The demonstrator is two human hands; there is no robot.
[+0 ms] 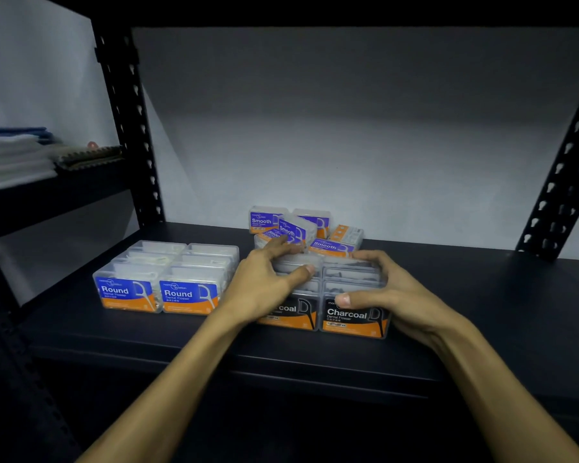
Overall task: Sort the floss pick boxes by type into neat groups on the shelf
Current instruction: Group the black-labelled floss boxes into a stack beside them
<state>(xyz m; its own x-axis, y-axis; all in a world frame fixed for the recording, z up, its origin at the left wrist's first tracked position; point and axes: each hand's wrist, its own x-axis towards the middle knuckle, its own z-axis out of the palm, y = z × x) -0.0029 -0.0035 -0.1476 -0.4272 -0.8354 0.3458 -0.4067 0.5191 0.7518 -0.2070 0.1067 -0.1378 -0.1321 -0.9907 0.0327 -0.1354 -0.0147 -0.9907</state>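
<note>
Head view: dark metal shelf (482, 295), three box types on it. Round boxes (168, 279) at left, squared up in a tidy block, labels forward. Charcoal boxes (351, 295) centre-front, also in a block, two columns. Smooth boxes (295, 228) behind them near the back wall, jumbled, some tilted, one on its side showing orange.

Left hand (264, 285) on the left flank of the Charcoal block, fingers curled and spread over the top rear edge, thumb pressing on a lid. Right hand (391, 289) cupping the right flank, fingers curled round the far corner, thumb laid over the front box top. Looks like squeezing the block square from both sides.

Handling guess: small clear rigid plastic cases, light, smooth and likely slippery, stacks prone to sliding. Best taken by the short side walls, pinched thumb to fingers, or pushed as a block from the flanks. Smooth pile not yet sorted

Folded towels (14, 158) on neighbouring shelf at left
</note>
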